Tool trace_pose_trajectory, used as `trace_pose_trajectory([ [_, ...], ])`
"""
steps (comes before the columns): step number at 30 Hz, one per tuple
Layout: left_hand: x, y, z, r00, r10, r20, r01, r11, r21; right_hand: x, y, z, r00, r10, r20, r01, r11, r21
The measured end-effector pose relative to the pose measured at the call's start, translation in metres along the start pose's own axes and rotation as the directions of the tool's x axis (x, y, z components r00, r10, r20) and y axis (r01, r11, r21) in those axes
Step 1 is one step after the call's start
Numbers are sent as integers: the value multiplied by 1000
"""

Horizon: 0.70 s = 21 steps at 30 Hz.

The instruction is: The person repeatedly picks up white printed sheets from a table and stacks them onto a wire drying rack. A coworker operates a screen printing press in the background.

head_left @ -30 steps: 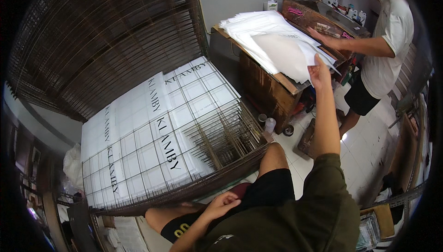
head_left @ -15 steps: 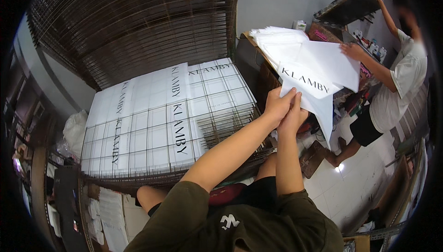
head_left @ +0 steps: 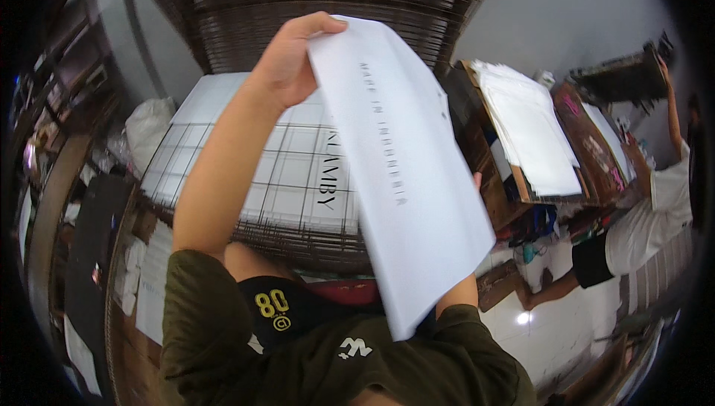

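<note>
White sheet (head_left: 413, 160): hanging across the middle of the frame, bowing along its length, its lower corner dangling in front of the dark green shirt (head_left: 313, 361).
Sheet's print: running lengthwise down the near face in small grey letters, facing the camera.
Left hand (head_left: 292, 62): reaching to the upper centre, its grip pinching firmly closed on the sheet's top left corner, the thumb lying along the edge.
Right hand (head_left: 477, 180): mostly hiding behind the sheet, only fingertips showing at its right edge; how far this grip is opening, or whether it is holding the sheet, I cannot tell.
Wire rack (head_left: 257, 229): lying left of centre behind the sheet, with printed sheets (head_left: 205, 97) showing there.
Paper pile (head_left: 532, 130): resting on the wooden counter (head_left: 509, 214), right of centre.
Co-worker's hand (head_left: 662, 68): touching a dark tilted panel (head_left: 618, 80), far upper right.
Careful handling: probably means pinching only margins, keeping the thumb off the lettering, supporting the far edge so the thin-looking sheet is not creasing, and lifting the dangling corner so it is not brushing the shirt.
</note>
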<state>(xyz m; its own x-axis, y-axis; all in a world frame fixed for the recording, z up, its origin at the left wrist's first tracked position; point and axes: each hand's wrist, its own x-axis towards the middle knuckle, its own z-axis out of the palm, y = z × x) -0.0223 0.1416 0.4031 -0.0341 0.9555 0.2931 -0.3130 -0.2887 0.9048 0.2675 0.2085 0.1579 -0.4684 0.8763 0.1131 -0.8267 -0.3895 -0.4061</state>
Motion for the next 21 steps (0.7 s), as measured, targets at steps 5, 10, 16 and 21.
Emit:
trace_pose_trajectory([
  [5, -81, 31, -86, 978, -46, -203, 45, 999, -11, 37, 45, 13, 985, 171, -18, -168, 935, -312],
  [10, -183, 9, -191, 947, 19, -321, -59, 992, -115, 65, 51, 84, 927, 352, 127, -230, 804, -549],
  [16, -331, -116, -238, 631, -18, -775, -106, 988, -109, 80, 88, 260, 694, 587, 416, 180, 419, -890],
  [21, -406, -287, -210, 403, 366, -839, 600, 587, 544, 86, 178, 376, 204, 895, 396, 637, 186, -748],
])
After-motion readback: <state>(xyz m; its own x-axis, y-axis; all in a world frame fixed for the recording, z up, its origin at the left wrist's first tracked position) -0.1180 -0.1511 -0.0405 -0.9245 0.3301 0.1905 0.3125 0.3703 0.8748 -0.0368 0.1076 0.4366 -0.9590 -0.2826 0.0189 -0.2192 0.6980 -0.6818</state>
